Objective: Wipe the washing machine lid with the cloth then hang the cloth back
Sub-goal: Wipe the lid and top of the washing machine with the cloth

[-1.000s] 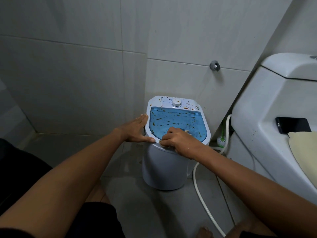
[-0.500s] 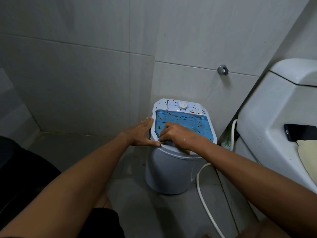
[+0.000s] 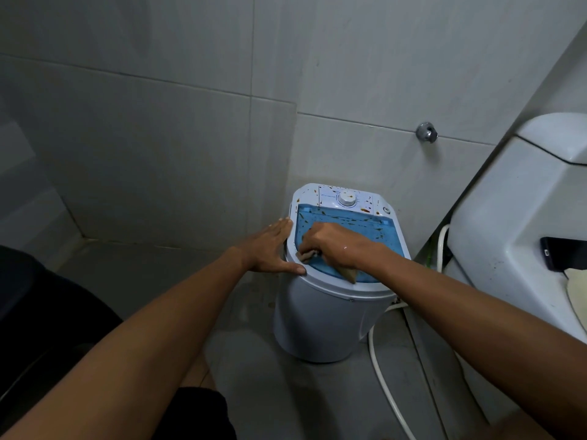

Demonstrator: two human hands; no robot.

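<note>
1. Right hand (image 3: 330, 246) is on the blue washing machine lid (image 3: 374, 239), fingers curled and bunched around the cloth (image 3: 306, 256). A tan edge of cloth peeks out just ahead of the fingertips, and another corner trails out behind the heel of the hand, toward the near rim.

2. Left hand (image 3: 270, 249) braces the small washing machine (image 3: 320, 325): fingers straight and together along the rim's outer side, thumb hooked across the near edge. Nothing held, only steadying. That looks worth holding onto, since the tub seems light enough to slide on the floor.

3. Brown specks scatter across the lid beyond the right fingertips, up toward the dial (image 3: 347, 198) and the white control panel (image 3: 346, 198). My read: the wipe is at an early stage, most of the mess lies past the knuckles.

4. To do it well, I'd flatten the cloth under the fingers so more of it meets the surface, then sweep in overlapping strokes away from the fingertips.

5. Gather the debris into the cloth and don't flick it off the rim.

6. The hanging spot isn't in view.
</note>
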